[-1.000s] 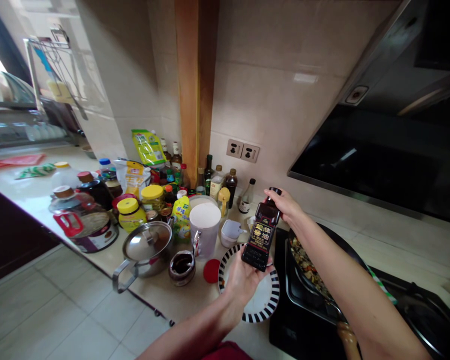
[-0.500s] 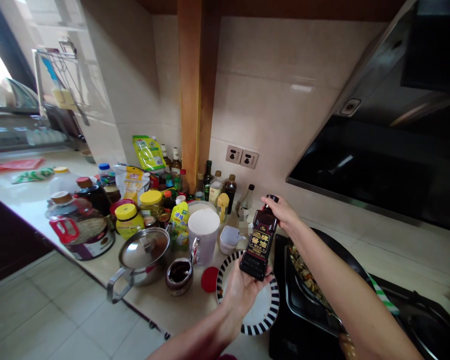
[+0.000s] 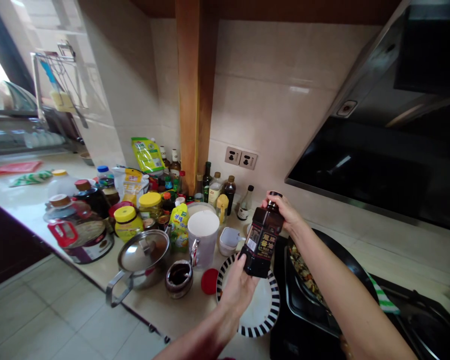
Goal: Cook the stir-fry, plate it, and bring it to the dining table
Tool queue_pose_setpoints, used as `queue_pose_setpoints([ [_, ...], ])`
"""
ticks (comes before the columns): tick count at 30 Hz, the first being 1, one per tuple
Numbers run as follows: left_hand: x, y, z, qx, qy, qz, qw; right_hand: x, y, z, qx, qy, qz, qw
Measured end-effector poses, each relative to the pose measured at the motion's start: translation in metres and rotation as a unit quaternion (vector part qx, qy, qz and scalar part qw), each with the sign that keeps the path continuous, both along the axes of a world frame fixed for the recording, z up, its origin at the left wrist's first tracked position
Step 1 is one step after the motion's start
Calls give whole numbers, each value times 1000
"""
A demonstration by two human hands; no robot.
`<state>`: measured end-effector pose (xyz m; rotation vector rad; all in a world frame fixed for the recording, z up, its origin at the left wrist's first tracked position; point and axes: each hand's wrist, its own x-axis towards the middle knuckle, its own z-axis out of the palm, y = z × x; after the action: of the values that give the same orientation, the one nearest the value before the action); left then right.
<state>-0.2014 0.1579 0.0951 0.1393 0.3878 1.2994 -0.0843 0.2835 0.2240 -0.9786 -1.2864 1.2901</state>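
A dark soy sauce bottle (image 3: 263, 239) with gold lettering is held between both hands, tilted slightly, above a plate with a black-and-white striped rim (image 3: 274, 310). My left hand (image 3: 240, 286) grips its base from below, thumb against the lower side. Around the neck, just under the black cap (image 3: 275, 194), the fingers of my right hand (image 3: 285, 210) are closed. Beside the plate lie a red lid (image 3: 210, 281) and an open dark jar (image 3: 179, 280). To the right, under my right forearm, a wok (image 3: 347, 262) holds chopped food.
A lidded steel pot (image 3: 144, 255), a white pitcher (image 3: 203, 237) and a small white container (image 3: 229, 241) stand left of the plate. Several bottles and jars crowd the counter behind them. The wok sits on a black stove (image 3: 290, 320), beneath a dark range hood (image 3: 378, 145).
The soy sauce bottle has turned about its length, so a side label now shows and the front faces more to the right. Both hands still hold it.
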Motion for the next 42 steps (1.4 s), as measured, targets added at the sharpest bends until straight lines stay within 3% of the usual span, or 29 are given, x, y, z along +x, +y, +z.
queue_pose_setpoints([
  [4, -3, -4, 2, 101, 30, -25, 994, 2, -3, 2, 34, 66, 80, 994],
  [9, -2, -17, 8, 124, 137, 14, 983, 1, -6, 3, 34, 147, 197, 969],
  [14, -6, -14, 4, 143, 254, 93, 952, 1, -12, 1, -26, 74, 159, 984],
  [18, -10, -9, 1, 138, 295, 97, 941, 1, -15, -7, -66, 62, 103, 990],
  [22, -11, -8, 0, 145, 322, 88, 932, 2, -14, -15, -76, 55, 94, 991],
  [29, -9, -3, -10, 150, 342, 89, 923, 4, -11, -20, -76, 56, 96, 991],
  [42, -9, -1, -13, 128, 331, 95, 930, 1, -5, -30, -105, 27, 52, 993],
])
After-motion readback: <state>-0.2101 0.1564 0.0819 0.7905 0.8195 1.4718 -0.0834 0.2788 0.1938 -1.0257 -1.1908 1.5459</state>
